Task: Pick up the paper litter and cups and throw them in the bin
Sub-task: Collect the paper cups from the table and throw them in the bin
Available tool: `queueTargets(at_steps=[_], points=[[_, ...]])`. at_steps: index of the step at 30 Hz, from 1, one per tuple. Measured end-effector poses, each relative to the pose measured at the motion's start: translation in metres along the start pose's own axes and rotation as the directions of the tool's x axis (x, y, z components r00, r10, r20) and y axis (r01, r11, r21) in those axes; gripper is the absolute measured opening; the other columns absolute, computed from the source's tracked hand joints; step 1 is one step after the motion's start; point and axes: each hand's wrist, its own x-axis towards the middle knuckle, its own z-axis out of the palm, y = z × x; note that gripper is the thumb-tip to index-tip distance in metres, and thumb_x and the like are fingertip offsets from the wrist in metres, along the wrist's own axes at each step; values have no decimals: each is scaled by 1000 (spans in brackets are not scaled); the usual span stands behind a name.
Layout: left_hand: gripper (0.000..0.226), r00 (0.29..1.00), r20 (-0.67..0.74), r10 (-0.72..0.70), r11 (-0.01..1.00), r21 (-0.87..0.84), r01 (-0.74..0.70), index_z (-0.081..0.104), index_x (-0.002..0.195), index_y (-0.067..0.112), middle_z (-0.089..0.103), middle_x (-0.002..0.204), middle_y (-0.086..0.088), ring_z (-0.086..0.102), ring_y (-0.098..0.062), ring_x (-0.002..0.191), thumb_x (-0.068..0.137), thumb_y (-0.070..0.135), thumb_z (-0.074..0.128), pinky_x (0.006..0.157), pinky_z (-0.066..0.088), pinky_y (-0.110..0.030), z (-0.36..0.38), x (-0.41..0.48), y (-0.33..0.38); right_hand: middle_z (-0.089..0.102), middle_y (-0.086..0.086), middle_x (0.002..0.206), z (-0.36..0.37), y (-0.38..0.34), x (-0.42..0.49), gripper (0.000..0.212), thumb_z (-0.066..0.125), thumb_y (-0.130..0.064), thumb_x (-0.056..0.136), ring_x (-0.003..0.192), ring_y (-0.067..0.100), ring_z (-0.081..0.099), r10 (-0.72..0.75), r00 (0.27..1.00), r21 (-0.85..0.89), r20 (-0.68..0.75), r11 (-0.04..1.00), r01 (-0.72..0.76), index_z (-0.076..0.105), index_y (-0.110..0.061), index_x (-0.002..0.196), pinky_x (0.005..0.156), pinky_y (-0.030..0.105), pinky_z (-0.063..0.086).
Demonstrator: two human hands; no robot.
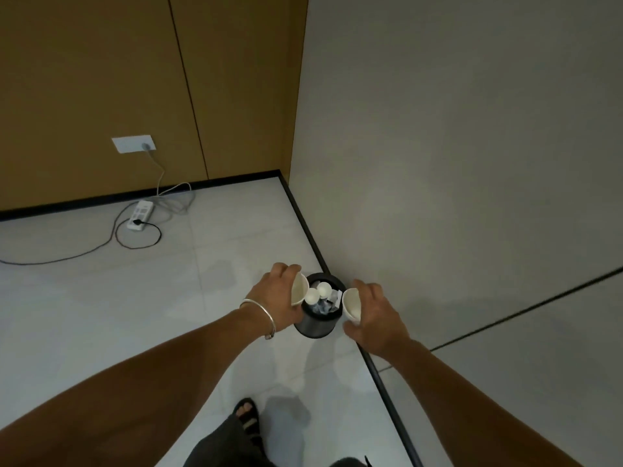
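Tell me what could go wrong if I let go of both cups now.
The bin is small and already piled with discarded cups and paper near its rim, so a dropped cup may bounce out. The right cup in your right hand hangs at the rim's edge and could land on the floor. Likewise the left cup.

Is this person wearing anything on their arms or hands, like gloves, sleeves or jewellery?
There are no gloves on the left hand or the right hand, and no sleeves show anywhere in view. The only thing worn is a thin silver bangle round the left wrist.
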Motion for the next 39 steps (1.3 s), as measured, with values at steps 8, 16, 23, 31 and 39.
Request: queueTargets(at_steps=[8,16,23,31,39], points=[[91,992,94,-87,996,2,88,15,149,25,29,142,-4,42,-28,119,75,25,69,93,44,-36,17,114,-22,30,4,140,3,39,108,81,71,-30,83,118,25,47,37,994,-4,105,999,-36,25,-24,149,95,31,45],[83,895,130,-426,897,-70,437,28,143,21,35,136,-3,46,-24,114,72,27,72,89,48,-33,103,196,-55,37,5,138,54,116,227,78,76,-31,80,123,22,46,-71,977,20,203,997,69,32,-17,144,93,27,49],[82,836,59,-545,824,-145,548,30,143,20,38,137,-5,45,-27,119,73,18,73,88,50,-35,229,263,-79,39,1,136,144,187,318,78,78,-29,78,120,21,49,-16,971,48,240,999,5,31,-24,139,85,24,50],[75,862,19,-506,824,-284,490,33,142,17,39,136,-7,42,-28,121,77,19,71,93,42,-34,391,325,-134,41,6,138,303,254,403,80,79,-23,78,123,25,47,-73,959,70,273,996,55,33,-17,144,87,27,46],[80,958,36,-284,948,-140,286,45,137,13,48,133,-9,43,-33,123,64,19,76,101,40,-47,468,350,-189,51,19,131,388,292,442,84,90,-17,64,122,39,50,-252,945,-6,211,966,259,48,-6,136,94,40,45]])
